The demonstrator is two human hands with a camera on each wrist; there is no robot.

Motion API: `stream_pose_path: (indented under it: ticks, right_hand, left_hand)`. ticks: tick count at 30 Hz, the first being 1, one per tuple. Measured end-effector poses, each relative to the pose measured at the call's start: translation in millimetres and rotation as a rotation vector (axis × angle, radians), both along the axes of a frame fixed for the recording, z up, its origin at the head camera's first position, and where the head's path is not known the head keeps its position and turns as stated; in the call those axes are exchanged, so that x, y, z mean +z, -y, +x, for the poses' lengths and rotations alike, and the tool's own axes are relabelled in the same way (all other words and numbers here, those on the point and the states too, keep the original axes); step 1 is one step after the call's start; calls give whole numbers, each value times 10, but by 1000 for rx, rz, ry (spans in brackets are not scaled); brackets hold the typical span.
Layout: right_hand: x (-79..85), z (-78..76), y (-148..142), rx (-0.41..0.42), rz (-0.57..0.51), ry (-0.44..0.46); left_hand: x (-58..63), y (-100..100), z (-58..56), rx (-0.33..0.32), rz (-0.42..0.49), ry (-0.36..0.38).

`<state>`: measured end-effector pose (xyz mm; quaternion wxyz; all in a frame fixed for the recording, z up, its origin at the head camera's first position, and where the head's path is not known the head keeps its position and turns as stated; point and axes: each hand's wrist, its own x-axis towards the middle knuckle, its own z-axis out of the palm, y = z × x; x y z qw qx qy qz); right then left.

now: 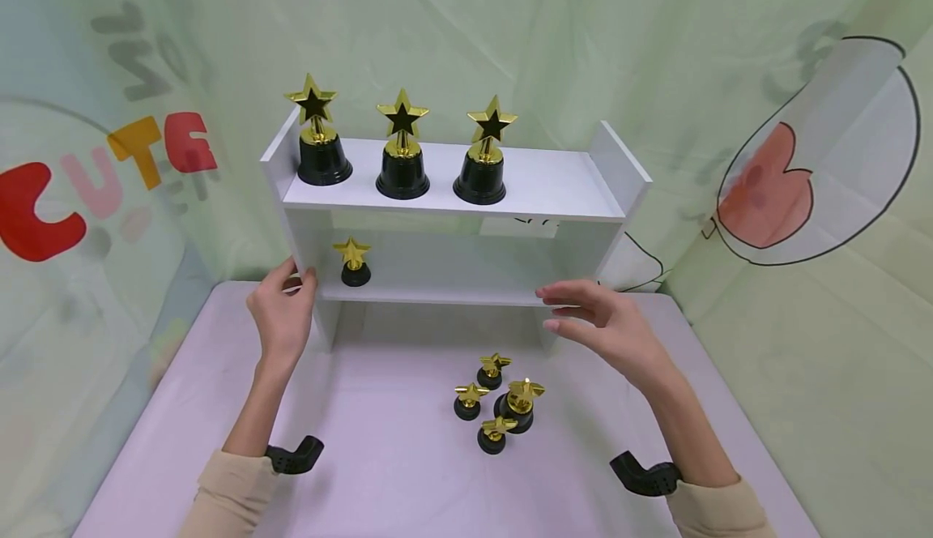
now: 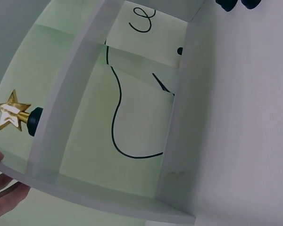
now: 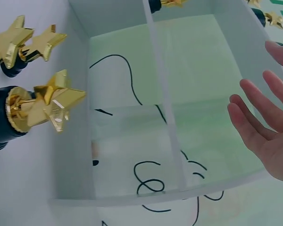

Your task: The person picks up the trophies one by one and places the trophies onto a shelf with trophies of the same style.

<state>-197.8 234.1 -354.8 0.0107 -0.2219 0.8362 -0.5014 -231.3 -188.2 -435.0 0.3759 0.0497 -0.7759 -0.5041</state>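
Observation:
A white two-tier shelf stands on the table. My left hand holds its left side panel, thumb on the inner face and fingers on the outer. Near the right end of the middle board, my right hand has its fingers spread apart with nothing between them. Three large star trophies, left, middle and right, stand on the top board. On the middle board, toward the left, is a small star trophy.
Several trophies cluster on the table before the shelf: a larger one and small ones at the back, left and front. A printed curtain hangs behind. Black wrist cameras sit on both forearms.

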Motion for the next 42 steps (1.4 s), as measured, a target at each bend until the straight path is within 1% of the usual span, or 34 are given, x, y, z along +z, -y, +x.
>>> stream_pose_path:
  ticks: [5,11,20,26,31,36,42]
  right_hand:
    - [-135,12,-34,-5,13,-6]
    - [-291,59,-59,-19,22,25]
    - [-542,137,-91,-21,21,49]
    - [-754,199,-121,-39,36,74]
    - [-944,231,-143,-46,23,102]
    - [-1088,239,-148,-43,-3,115]
    - [-1255,250,-131,-57,12,130]
  left_hand:
    - [1,7,4,-1,-1,3]
    - [1,6,13,-15,4,2]
    - [-5,1,15,-19,6,-2]
    - [1,-1,15,-16,6,-5]
    - [1,3,10,-14,7,-8]
    - [-9,7,1,-16,12,-4]
    - [3,0,8,-12,8,14]
